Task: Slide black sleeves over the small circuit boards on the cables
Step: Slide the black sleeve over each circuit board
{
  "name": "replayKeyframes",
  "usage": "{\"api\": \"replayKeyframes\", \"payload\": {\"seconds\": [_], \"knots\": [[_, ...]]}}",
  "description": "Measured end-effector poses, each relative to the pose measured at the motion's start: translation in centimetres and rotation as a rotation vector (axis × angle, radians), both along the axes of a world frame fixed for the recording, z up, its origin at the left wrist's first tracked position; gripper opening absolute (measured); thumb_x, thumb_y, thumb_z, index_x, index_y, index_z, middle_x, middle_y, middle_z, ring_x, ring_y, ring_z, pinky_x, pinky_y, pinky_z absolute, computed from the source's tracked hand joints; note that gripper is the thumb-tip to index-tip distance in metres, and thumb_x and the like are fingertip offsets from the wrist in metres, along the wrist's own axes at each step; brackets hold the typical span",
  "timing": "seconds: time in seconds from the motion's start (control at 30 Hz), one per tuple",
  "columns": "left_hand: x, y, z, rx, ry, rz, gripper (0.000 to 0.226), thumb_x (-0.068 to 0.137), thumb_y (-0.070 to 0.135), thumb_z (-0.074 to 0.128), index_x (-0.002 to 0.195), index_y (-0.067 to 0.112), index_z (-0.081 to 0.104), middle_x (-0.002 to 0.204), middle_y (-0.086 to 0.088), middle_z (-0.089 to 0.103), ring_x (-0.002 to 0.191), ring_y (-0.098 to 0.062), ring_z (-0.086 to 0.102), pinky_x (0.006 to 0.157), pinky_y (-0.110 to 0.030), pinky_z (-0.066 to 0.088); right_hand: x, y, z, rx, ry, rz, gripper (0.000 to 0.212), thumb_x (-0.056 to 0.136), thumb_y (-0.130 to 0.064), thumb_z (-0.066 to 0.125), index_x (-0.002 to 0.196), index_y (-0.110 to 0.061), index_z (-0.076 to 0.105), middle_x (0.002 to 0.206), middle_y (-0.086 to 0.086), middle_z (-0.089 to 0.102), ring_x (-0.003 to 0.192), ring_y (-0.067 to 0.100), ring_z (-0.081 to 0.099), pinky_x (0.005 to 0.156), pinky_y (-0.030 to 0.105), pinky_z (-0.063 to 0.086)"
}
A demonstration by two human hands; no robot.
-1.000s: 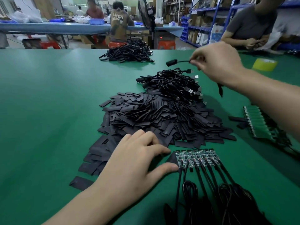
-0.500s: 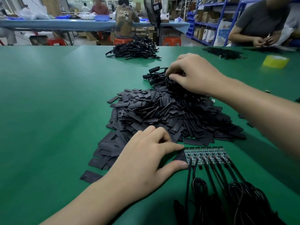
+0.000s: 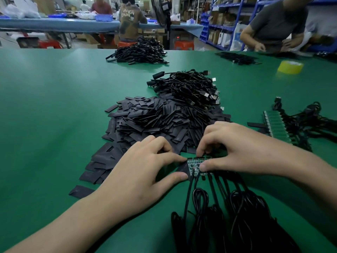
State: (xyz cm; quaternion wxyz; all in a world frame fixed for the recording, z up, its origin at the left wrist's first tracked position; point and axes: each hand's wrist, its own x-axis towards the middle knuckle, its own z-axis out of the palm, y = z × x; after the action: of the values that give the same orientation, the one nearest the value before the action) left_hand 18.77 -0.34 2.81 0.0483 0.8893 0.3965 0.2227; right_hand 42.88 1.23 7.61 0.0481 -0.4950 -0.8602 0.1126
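Observation:
A big heap of flat black sleeves (image 3: 156,121) lies in the middle of the green table (image 3: 51,110). In front of it sits a row of small green circuit boards (image 3: 195,166) joined side by side, their black cables (image 3: 228,212) trailing toward me. My left hand (image 3: 144,172) pinches a black sleeve (image 3: 183,168) at the row's left end, between thumb and forefinger. My right hand (image 3: 235,150) grips the boards from the right, fingers curled over the far edge and thumb on top. Most of the row is hidden under it.
A pile of finished cables with USB plugs (image 3: 189,88) lies behind the sleeves. Another board strip with cables (image 3: 277,126) lies at right. A yellow tape roll (image 3: 290,66) and more cable piles (image 3: 138,52) sit farther back, where a person (image 3: 277,24) works.
My right hand left the cable pile behind the sleeves and came down onto the row of boards. My left hand stayed at the row's left end.

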Motion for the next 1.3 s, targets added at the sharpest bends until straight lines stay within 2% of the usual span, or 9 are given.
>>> {"api": "replayKeyframes", "payload": {"seconds": [0.1, 0.27, 0.4, 0.47, 0.6, 0.77, 0.9, 1.03, 1.3], "knots": [[-0.1, 0.0, 0.0, 0.007, 0.010, 0.003, 0.048, 0.091, 0.068, 0.046, 0.119, 0.039, 0.071, 0.100, 0.019, 0.049, 0.096, -0.008, 0.047, 0.084, -0.034, 0.047, -0.1, -0.1, -0.3, -0.033, 0.121, -0.027, 0.032, 0.071, -0.064, 0.069, 0.091, -0.039, 0.069, 0.097, -0.020, 0.059, 0.101, -0.003, 0.054, 0.087, 0.023, 0.046], [-0.2, 0.0, 0.0, 0.028, -0.008, 0.036, 0.043, 0.092, 0.064, 0.049, 0.117, 0.038, 0.070, 0.099, 0.018, 0.050, 0.096, -0.008, 0.049, 0.083, -0.034, 0.048, -0.3, -0.4, -0.8, -0.165, 0.485, -0.103, 0.015, 0.081, -0.036, 0.081, 0.087, -0.035, 0.067, 0.084, -0.013, 0.069, 0.079, 0.007, 0.066, 0.075, 0.032, 0.053], [-0.3, 0.1, 0.2, -0.025, -0.278, 0.065, 0.025, 0.099, 0.040, 0.052, 0.109, 0.033, 0.074, 0.095, 0.019, 0.058, 0.097, -0.005, 0.056, 0.083, -0.026, 0.045, -1.2, -0.7, -1.4, -0.191, 0.623, -0.104, 0.014, 0.085, -0.028, 0.080, 0.089, -0.032, 0.067, 0.079, -0.008, 0.072, 0.076, 0.017, 0.067, 0.076, 0.041, 0.053], [-0.4, 0.0, 0.3, -0.149, -0.424, 0.054, 0.025, 0.099, 0.042, 0.053, 0.098, 0.032, 0.075, 0.089, 0.014, 0.065, 0.090, -0.008, 0.062, 0.077, -0.023, 0.046, -1.5, -1.0, -1.8, -0.176, 0.672, -0.114, 0.015, 0.084, -0.026, 0.081, 0.089, -0.031, 0.068, 0.080, -0.006, 0.072, 0.077, 0.017, 0.068, 0.079, 0.043, 0.053], [-0.1, -0.3, 0.9, -0.374, -0.617, 0.043, 0.013, 0.082, 0.045, 0.073, 0.080, 0.033, 0.075, 0.066, 0.016, 0.067, 0.059, 0.003, 0.056, 0.058, -0.009, 0.040, -1.9, -1.4, -2.1, -0.136, 0.720, -0.125, 0.015, 0.084, -0.030, 0.082, 0.093, -0.031, 0.070, 0.084, -0.006, 0.074, 0.079, 0.009, 0.069, 0.083, 0.037, 0.055], [0.0, -0.7, 1.3, -0.463, -0.701, 0.030, 0.014, 0.076, 0.042, 0.073, 0.081, 0.030, 0.078, 0.066, 0.010, 0.071, 0.059, 0.004, 0.060, 0.059, -0.008, 0.044, -2.2, -1.8, -1.9, -0.203, 0.703, -0.146, 0.007, 0.083, -0.036, 0.079, 0.087, -0.030, 0.077, 0.081, -0.009, 0.076, 0.073, 0.002, 0.068, 0.075, 0.032, 0.054], [0.1, -0.8, 1.7, -0.606, -0.814, 0.018, 0.019, 0.067, 0.041, 0.078, 0.079, 0.026, 0.080, 0.065, 0.006, 0.072, 0.057, 0.002, 0.060, 0.057, -0.011, 0.047, -2.5, -2.2, -1.7, -0.189, 0.734, -0.139, 0.004, 0.086, -0.031, 0.079, 0.086, -0.028, 0.078, 0.082, -0.008, 0.076, 0.077, 0.008, 0.071, 0.079, 0.030, 0.055], [0.2, -0.8, 2.2, -0.703, -0.846, -0.007, 0.014, 0.069, 0.031, 0.077, 0.080, 0.022, 0.079, 0.062, 0.005, 0.070, 0.054, 0.002, 0.059, 0.055, -0.010, 0.046, -2.5, -2.2, -1.6, -0.254, 0.790, -0.106, 0.003, 0.087, -0.025, 0.078, 0.085, -0.023, 0.078, 0.082, -0.004, 0.076, 0.075, 0.003, 0.067, 0.074, 0.019, 0.052], [0.3, -0.9, 2.4, -0.849, -0.935, -0.045, 0.011, 0.072, 0.022, 0.075, 0.074, 0.012, 0.078, 0.061, -0.001, 0.067, 0.053, -0.004, 0.061, 0.053, -0.014, 0.047, -2.3, -1.9, -1.9, -0.339, 0.861, -0.056, 0.010, 0.084, -0.027, 0.076, 0.087, -0.017, 0.078, 0.084, -0.001, 0.077, 0.077, 0.004, 0.066, 0.076, 0.016, 0.049]]}}
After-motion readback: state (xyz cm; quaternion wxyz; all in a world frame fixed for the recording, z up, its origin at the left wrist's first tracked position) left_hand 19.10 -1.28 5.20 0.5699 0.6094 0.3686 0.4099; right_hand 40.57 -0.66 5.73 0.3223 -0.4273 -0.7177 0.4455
